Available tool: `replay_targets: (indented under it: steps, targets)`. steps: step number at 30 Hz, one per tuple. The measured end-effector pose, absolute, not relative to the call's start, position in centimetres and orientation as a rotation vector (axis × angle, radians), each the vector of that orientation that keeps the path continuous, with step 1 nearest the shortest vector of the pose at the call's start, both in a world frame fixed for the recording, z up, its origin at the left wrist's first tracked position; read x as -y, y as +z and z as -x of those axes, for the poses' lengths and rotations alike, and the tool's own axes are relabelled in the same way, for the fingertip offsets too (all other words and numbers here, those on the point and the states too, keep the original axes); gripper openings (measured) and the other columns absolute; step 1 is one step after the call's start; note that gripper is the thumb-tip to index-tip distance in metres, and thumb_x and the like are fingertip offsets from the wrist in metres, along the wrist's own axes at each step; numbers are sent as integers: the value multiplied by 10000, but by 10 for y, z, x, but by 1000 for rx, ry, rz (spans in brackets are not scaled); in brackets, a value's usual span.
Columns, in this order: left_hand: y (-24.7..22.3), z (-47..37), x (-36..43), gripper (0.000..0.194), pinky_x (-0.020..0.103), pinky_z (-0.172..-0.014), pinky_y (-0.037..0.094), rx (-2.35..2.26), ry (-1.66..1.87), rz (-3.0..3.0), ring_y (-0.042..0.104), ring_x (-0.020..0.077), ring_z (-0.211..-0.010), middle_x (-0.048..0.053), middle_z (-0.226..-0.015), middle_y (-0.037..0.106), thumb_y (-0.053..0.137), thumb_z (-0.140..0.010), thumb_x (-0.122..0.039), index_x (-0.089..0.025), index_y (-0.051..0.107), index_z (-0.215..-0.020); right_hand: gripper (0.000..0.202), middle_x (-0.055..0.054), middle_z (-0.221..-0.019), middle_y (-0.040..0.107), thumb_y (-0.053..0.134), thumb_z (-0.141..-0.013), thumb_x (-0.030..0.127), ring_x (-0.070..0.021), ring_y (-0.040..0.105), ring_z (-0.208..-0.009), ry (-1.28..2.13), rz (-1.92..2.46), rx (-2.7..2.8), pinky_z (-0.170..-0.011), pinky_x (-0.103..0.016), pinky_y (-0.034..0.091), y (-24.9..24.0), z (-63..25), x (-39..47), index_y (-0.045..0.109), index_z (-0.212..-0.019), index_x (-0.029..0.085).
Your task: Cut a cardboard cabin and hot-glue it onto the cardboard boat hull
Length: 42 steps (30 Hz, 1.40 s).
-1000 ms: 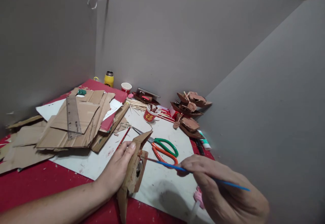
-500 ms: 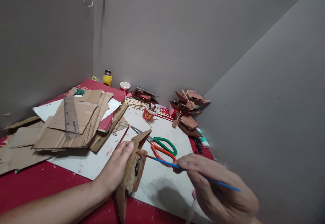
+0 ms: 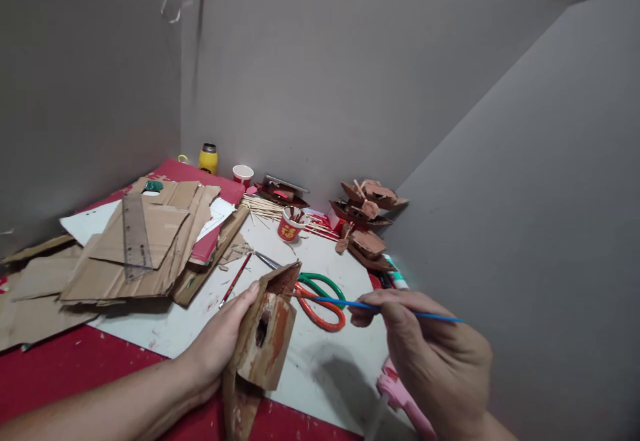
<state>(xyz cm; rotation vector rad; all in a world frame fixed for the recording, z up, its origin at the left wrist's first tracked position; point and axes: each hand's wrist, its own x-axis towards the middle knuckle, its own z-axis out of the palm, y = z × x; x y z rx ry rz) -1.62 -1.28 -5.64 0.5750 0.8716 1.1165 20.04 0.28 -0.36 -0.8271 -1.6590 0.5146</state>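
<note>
My left hand (image 3: 220,344) is closed on the side of a cardboard boat (image 3: 267,341), which is tilted so that its cabin top faces up. Reddish-brown paint marks the cabin and the inside of the far end. Pinched in my right hand (image 3: 425,354) is a thin blue paintbrush (image 3: 370,305), its tip at the boat's far end. Scissors (image 3: 323,301) with green and orange handles lie just behind the boat, and a red brush (image 3: 235,281) rests to the left of them. A paper cup (image 3: 291,225) with brown paint stands farther back.
Cardboard pieces (image 3: 120,247) and a clear ruler (image 3: 135,237) are piled at the left. Brown boats (image 3: 370,217) sit at the back right. Thin sticks (image 3: 263,206), a white cup (image 3: 243,175) and a yellow bottle (image 3: 209,159) stand or lie behind. A pink tool (image 3: 400,391) is by my right hand.
The boat has been turned, showing more of the cabin top and the inside of the far end. The brush tip has moved right and slightly up, and the pink tool shows more.
</note>
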Motion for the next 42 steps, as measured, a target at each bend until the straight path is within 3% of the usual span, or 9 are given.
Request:
replay_targets:
  steps: [10, 20, 26, 31, 38, 42]
  targets:
    - [-52, 17, 12, 474, 346, -1063, 415, -765, 993, -423, 634, 235, -1167, 49, -1232, 703, 559, -898, -504, -201, 650, -1251, 142, -19, -698, 728, 609, -925, 199, -148, 689, -584, 633, 790, 1635, -543, -228, 589, -8, -199, -13, 745, -888, 215]
    - [-52, 18, 12, 466, 345, -1100, 379, -789, 990, -384, 615, 231, -1199, 47, -1238, 698, 589, -879, -493, -198, 660, -1233, 144, -37, -724, 745, 605, -932, 240, -169, 721, -598, 740, 752, 1632, -545, -241, 605, -3, -197, -8, 744, -914, 209]
    - [-35, 20, 12, 449, 330, -1014, 465, -773, 898, -294, 681, 242, -1093, 74, -1101, 758, 528, -902, -497, -163, 708, -1141, 167, -43, -704, 724, 616, -926, 274, -165, 697, -619, 792, 844, 1551, -586, -255, 596, -6, -213, -13, 743, -864, 186]
    - [-35, 21, 13, 529, 350, -927, 517, -803, 869, -278, 728, 262, -971, 80, -1032, 778, 538, -877, -546, -160, 665, -1216, 178, -67, -723, 740, 623, -919, 311, -201, 703, -633, 991, 841, 1440, -580, -318, 600, -16, -213, -15, 732, -895, 173]
    - [-42, 20, 12, 674, 334, -723, 558, -797, 878, -264, 751, 264, -762, 108, -940, 791, 551, -843, -612, -122, 595, -1304, 204, -86, -731, 756, 647, -902, 333, -174, 706, -598, 1280, 803, 1350, -537, -252, 582, -27, -203, -3, 750, -843, 167]
    - [-39, 19, 12, 636, 340, -711, 559, -791, 874, -246, 754, 274, -794, 102, -932, 793, 553, -854, -582, -134, 595, -1305, 184, -88, -739, 764, 643, -908, 318, -167, 703, -616, 1235, 816, 1299, -568, -245, 579, -27, -206, -8, 753, -881, 173]
